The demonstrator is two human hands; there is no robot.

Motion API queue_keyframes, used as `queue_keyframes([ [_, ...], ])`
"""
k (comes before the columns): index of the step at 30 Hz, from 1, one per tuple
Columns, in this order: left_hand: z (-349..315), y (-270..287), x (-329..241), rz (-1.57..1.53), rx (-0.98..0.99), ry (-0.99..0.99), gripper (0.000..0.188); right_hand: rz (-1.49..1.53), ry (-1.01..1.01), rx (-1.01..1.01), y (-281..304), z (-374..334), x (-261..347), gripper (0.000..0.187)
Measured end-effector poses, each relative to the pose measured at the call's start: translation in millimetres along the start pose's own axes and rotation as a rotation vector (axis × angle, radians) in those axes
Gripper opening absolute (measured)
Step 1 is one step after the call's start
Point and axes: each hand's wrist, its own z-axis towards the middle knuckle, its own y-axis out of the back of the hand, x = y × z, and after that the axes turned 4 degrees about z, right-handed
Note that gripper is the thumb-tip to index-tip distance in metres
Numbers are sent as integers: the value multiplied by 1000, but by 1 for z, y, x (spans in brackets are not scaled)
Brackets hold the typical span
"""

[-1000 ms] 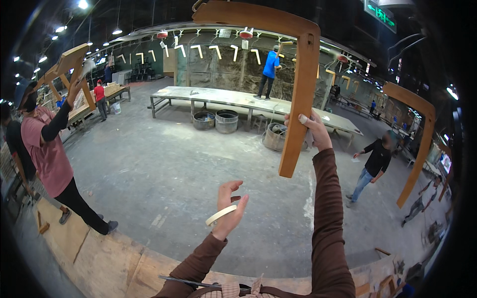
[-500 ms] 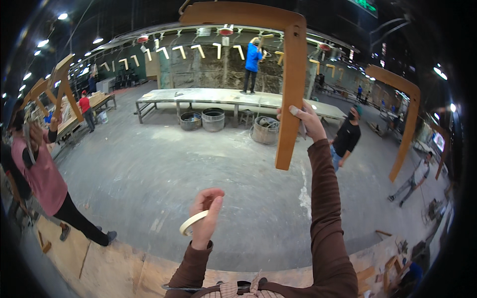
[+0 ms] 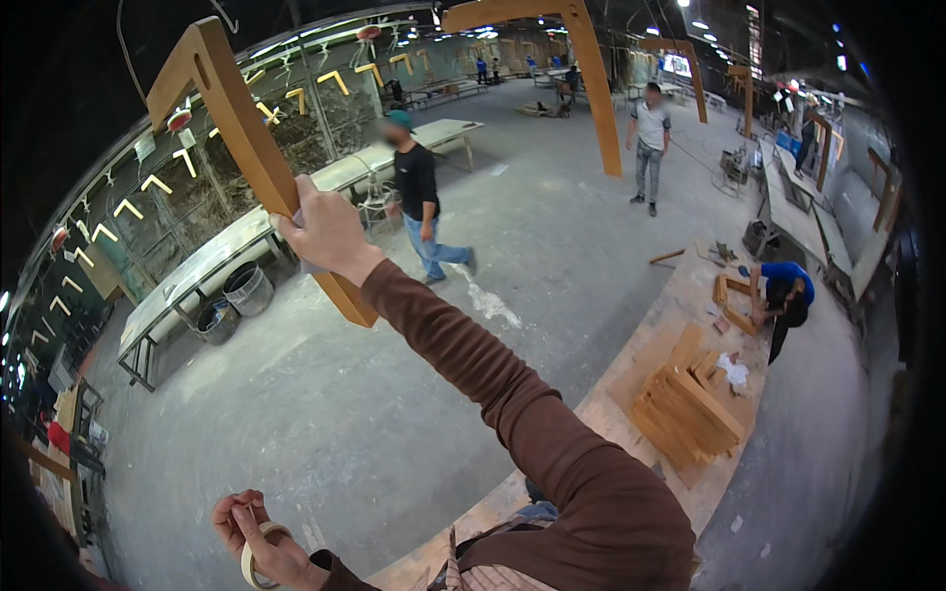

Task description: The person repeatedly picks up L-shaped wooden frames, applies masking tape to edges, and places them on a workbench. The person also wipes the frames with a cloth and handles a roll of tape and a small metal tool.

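I'm holding my right hand (image 3: 330, 227) high in front of me, its fingers and thumb closing around the long leg of an L-shaped wooden piece (image 3: 246, 128), close to that leg's lower end. The piece is slanting in the air at the upper left, its bend uppermost, and a thin wire (image 3: 126, 49) is running down to the end of its short leg. Something greyish is showing between my palm and the wood, but I'm not making out what. My left hand (image 3: 258, 537) is staying low at the lower left, well apart from the piece, with a roll of cream tape (image 3: 246, 566) looping around it; its fingers are curling toward the thumb, and I cannot tell whether they're pinching anything. Another L-shaped piece (image 3: 591, 89) is hanging ahead of me, to the right. Below on my right, a stack of wooden pieces (image 3: 685, 409) is lying on a wooden surface (image 3: 680, 300) beside a crumpled white cloth (image 3: 732, 369), while a person in blue (image 3: 786, 281) is bending over its edge. Across the floor, a person in a black top (image 3: 416, 182) is walking near a long pale table (image 3: 212, 261).
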Motion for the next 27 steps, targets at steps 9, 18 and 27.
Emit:
queue_keyframes([
  [9, 2, 11, -1, -6, -4, -20, 16, -68, -54, -39, 3, -1, 7, 38],
  [18, 12, 20, -4, -64, -34, -45, 18, -88, -204, 30, -1, -88, -24, 40],
  [27, 20, 14, 4, -25, -65, -16, 19, 32, -653, 267, -15, -277, -68, 23],
])
